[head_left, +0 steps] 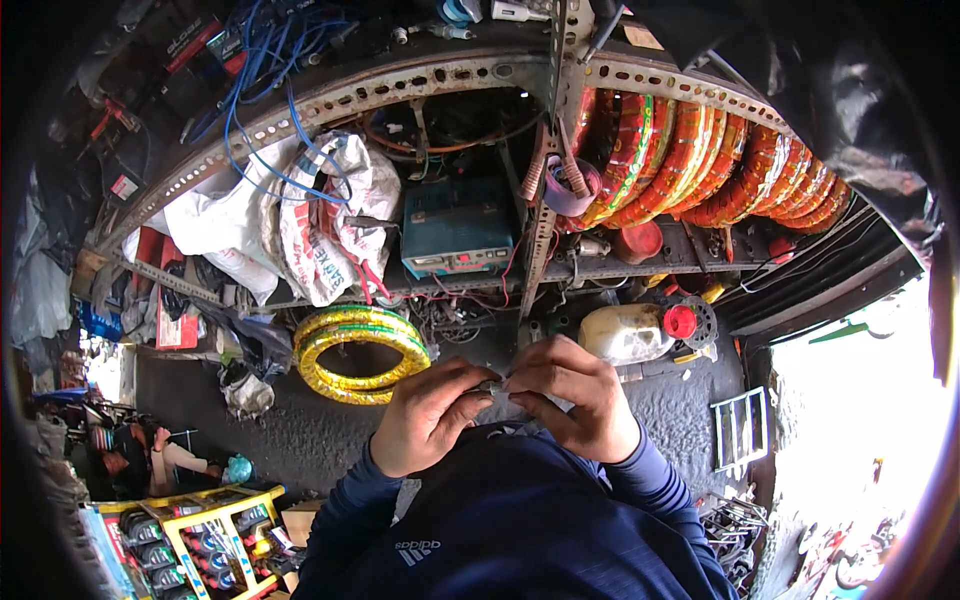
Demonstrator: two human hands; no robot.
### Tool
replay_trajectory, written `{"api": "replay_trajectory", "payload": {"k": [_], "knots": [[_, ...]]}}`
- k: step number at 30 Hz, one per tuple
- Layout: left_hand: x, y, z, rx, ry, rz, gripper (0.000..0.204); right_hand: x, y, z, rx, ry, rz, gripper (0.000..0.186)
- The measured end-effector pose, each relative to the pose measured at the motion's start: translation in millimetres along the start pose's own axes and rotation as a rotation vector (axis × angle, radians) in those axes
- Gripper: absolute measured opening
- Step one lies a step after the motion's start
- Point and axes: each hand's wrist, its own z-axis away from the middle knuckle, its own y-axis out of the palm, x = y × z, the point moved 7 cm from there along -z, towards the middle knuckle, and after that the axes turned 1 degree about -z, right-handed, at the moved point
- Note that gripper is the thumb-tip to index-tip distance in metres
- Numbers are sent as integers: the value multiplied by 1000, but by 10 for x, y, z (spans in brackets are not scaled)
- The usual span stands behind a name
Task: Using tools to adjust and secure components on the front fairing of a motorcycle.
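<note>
Both hands are raised close together in front of my chest, with the fingertips nearly meeting. My left hand (424,415) is closed in a pinch on a small greyish piece (490,386), too small to name. Opposite it, my right hand (580,392) has its thumb and fingers curled together at the same spot; what lies between them, if anything, is hidden. Just beyond my left hand, a stack of tyres in yellow wrapping (360,355) lies on the floor. A dirty white plastic jug with a red cap (625,335) is past my right hand.
A metal shelf (440,82) runs across the far side, with a green power box (458,230), white sacks (325,225) and red-wrapped tyres (690,165). At lower left stands a yellow rack of bottles (195,545), with a person (165,460) behind it. Bright daylight enters at right.
</note>
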Motion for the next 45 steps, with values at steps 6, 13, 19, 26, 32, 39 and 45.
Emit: {"api": "replay_trajectory", "payload": {"k": [6,13,19,26,32,39,45], "knots": [[-51,-39,-24,-24,48,-35,21,-137,19,59,92,296,7,42],[-15,-64,-17,-9,18,-54,24,-72,-29,-20,-8,284,-95,30],[8,-86,14,-51,32,-86,26,76,-54,-137,-152,-53,-44,26],[36,-70,43,-36,44,-111,29,-38,31,-59,11,-29,-5,28],[53,-72,59,-20,24,-135,28,-161,66,33,-80,358,-270,29],[82,-28,40,-11,7,-106,29,-119,99,4,-111,107,-98,20],[59,525,-331,150,74,44,31,-550,-196,683,-268,666,-166,20]]}}
